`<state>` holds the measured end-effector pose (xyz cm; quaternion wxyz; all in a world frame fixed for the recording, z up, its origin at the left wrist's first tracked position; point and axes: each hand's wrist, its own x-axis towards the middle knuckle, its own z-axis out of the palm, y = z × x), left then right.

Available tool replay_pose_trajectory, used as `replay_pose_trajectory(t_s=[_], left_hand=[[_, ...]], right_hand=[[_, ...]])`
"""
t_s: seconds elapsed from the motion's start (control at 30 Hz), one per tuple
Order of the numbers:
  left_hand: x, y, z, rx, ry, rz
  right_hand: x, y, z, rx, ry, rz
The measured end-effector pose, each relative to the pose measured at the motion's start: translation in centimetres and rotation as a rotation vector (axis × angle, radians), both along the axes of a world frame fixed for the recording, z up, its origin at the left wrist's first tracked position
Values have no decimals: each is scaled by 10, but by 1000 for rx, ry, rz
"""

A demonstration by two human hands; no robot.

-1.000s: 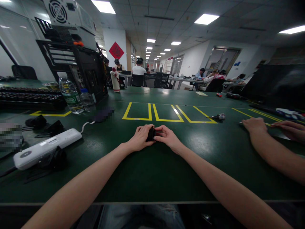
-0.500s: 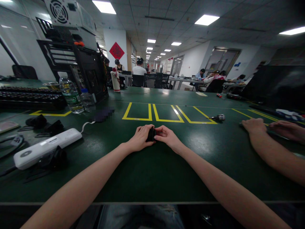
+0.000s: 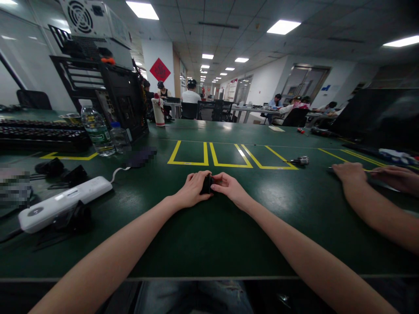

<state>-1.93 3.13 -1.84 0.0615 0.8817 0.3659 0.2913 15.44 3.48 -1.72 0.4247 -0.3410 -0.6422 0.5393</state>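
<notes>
A small black block-like object (image 3: pixel 206 185) stands on the green tabletop (image 3: pixel 209 235) between my two hands. What kind of thing it is, I cannot make out. My left hand (image 3: pixel 194 189) is closed round its left side, with fingers over the top and the thumb at its lower front. From the right, my right hand (image 3: pixel 228 187) pinches at the object's right edge with thumb and index finger. Its fingertips touch that side, and whether a smaller part sits between them is hidden. Both forearms reach in from the near table edge.
Yellow tape outlines (image 3: pixel 188 163) lie beyond my hands, with a metal-ended tool (image 3: pixel 299 161) at their right. On the left are a white power strip (image 3: pixel 65 204), a water bottle (image 3: pixel 96 131) and an open computer case (image 3: pixel 121 96). A co-worker's hands (image 3: pixel 350 172) work at the right.
My right fingertips have shifted very slightly to the left against the black object. Otherwise both hands and the object stay in place.
</notes>
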Motion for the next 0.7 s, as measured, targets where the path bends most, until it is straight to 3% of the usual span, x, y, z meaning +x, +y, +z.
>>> replay_pose_trajectory(t_s=[0.17, 0.5, 0.7], left_hand=[[0, 0, 1, -6, 8, -2], [0, -1, 2, -17, 5, 0], [-1, -2, 3, -22, 3, -7]], right_hand=[[-1, -6, 5, 41, -3, -3], [-1, -3, 3, -58, -11, -28], [-1, -6, 4, 19, 3, 8]])
